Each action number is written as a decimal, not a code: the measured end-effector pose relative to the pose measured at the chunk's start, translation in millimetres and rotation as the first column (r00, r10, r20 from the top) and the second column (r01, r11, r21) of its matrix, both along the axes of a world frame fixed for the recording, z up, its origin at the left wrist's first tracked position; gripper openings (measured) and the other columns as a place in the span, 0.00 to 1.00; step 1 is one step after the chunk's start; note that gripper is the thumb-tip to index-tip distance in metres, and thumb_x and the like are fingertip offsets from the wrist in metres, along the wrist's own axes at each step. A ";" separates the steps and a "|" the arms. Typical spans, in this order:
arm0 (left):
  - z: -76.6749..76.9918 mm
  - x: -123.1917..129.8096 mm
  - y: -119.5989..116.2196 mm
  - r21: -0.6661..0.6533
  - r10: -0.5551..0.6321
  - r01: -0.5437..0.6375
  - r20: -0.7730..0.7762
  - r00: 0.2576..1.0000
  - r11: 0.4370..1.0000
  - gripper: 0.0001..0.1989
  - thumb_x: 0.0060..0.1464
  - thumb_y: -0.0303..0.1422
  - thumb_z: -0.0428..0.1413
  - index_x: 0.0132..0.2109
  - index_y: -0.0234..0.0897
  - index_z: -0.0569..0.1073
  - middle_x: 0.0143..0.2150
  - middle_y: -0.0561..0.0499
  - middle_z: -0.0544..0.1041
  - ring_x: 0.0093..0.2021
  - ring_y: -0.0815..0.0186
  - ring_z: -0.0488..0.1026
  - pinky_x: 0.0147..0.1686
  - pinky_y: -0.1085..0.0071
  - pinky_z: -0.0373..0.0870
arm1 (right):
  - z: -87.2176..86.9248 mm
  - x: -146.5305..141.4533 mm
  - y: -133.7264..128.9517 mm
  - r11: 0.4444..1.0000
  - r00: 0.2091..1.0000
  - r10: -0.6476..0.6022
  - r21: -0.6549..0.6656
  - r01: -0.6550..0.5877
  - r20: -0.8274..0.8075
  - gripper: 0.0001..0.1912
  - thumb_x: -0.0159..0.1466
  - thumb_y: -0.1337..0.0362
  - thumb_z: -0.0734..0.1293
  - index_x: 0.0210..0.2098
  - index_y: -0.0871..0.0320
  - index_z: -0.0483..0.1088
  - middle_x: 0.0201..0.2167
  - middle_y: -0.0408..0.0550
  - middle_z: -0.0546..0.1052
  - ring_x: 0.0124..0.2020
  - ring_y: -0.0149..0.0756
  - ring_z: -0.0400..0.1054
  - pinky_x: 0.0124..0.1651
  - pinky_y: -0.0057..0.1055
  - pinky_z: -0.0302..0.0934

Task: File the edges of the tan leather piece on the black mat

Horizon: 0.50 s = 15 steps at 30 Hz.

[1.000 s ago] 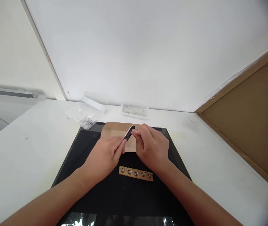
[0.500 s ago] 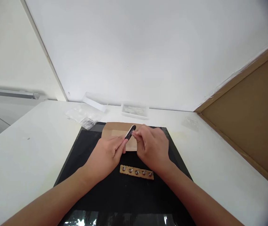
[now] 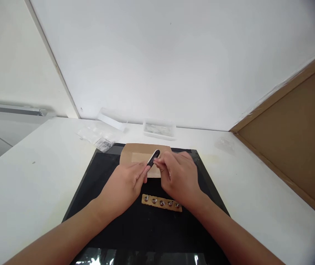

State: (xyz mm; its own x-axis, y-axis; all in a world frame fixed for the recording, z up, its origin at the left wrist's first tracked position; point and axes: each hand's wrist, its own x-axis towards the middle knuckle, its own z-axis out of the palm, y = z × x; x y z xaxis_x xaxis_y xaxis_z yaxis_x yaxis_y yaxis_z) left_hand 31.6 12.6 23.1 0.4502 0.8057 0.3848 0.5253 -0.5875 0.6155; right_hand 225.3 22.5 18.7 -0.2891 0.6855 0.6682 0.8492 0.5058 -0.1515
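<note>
Between its thumb and fingers, my left hand point(image 3: 126, 184) grips a slim black object with a pale edge point(image 3: 153, 157), tilted up to the right. My right hand point(image 3: 178, 175) is closed in a pinch at the black object's right side; anything between its fingertips is too small to make out. Behind both hands lies a brown paper sheet point(image 3: 129, 156). Nearer me, a tan strip point(image 3: 157, 205) bearing several small shiny round pieces rests on the black mat point(image 3: 129, 232).
Along the back wall stand a clear tray point(image 3: 159, 130) with small items and a white lid-like piece point(image 3: 111, 122). Clear plastic packaging point(image 3: 92, 135) lies at the back left, another clear piece point(image 3: 225, 144) at the right. A wood-framed brown panel point(image 3: 292, 129) rises on the right.
The fingertips of my right hand have shifted slightly down and left along the black object. Both hands keep nearly the same place.
</note>
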 end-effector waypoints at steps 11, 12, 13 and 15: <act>-0.5 0.1 -2.1 0.015 0.020 -0.020 -0.005 1.000 1.000 0.16 0.72 0.32 0.47 0.32 0.37 0.67 0.27 0.57 0.70 0.26 0.72 0.66 0.30 0.71 0.58 | 1.6 -3.0 -2.6 0.998 0.997 -0.038 0.049 0.041 -0.069 0.12 0.73 0.65 0.63 0.31 0.55 0.63 0.25 0.42 0.74 0.27 0.34 0.66 0.38 0.36 0.51; -1.3 0.4 -2.2 0.023 0.012 -0.012 -0.013 1.000 1.000 0.16 0.72 0.31 0.47 0.33 0.37 0.67 0.27 0.57 0.71 0.26 0.71 0.67 0.30 0.71 0.59 | 1.7 -2.6 -3.2 0.999 0.998 -0.019 0.040 0.022 -0.056 0.13 0.73 0.65 0.63 0.30 0.55 0.63 0.24 0.41 0.73 0.26 0.34 0.66 0.37 0.36 0.51; -2.0 0.6 -2.1 0.031 0.013 -0.012 -0.020 1.000 0.999 0.15 0.72 0.31 0.47 0.33 0.37 0.68 0.28 0.56 0.71 0.27 0.71 0.67 0.31 0.71 0.59 | 1.8 -2.3 -3.9 1.000 0.999 0.001 0.028 0.000 -0.043 0.14 0.73 0.65 0.62 0.29 0.55 0.62 0.23 0.41 0.73 0.25 0.34 0.65 0.37 0.36 0.50; -3.3 0.8 -1.4 0.042 0.020 -0.019 -0.035 0.999 0.999 0.15 0.72 0.31 0.46 0.34 0.38 0.68 0.29 0.56 0.71 0.27 0.70 0.68 0.32 0.71 0.60 | 2.0 -2.4 -5.1 1.000 0.999 0.008 0.030 -0.007 -0.046 0.14 0.73 0.66 0.63 0.29 0.55 0.62 0.23 0.40 0.73 0.25 0.33 0.66 0.37 0.35 0.50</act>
